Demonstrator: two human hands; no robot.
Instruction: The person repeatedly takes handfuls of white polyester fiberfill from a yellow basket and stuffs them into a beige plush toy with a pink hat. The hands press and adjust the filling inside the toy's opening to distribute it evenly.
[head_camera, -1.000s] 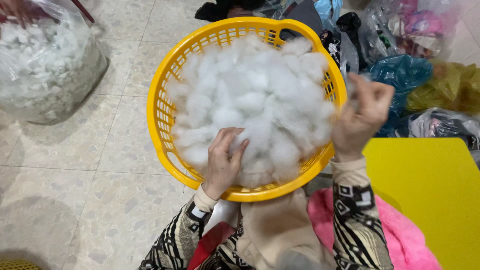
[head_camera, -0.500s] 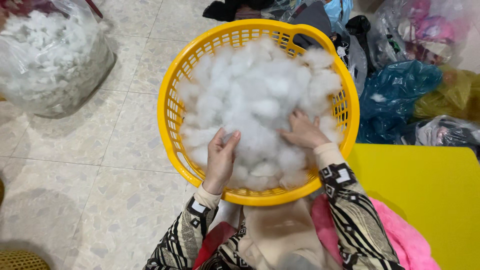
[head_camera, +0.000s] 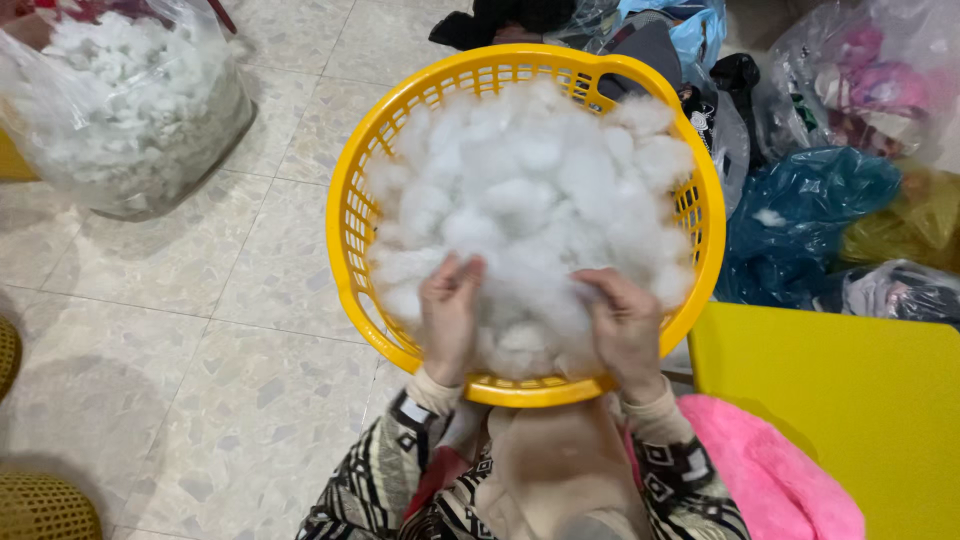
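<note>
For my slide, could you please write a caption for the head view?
Both hands, left and right, pull at white stuffing in a yellow basket.

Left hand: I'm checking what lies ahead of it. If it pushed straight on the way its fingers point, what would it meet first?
The left hand points away from the person into the white stuffing, so more of that fluff comes first. Beyond it would probably be the far wall of the yellow basket, though depth is hard to judge.

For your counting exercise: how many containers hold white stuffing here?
2: the yellow basket under both hands at centre, and the clear plastic bag at top left. Other bags' contents are unclear.
</note>
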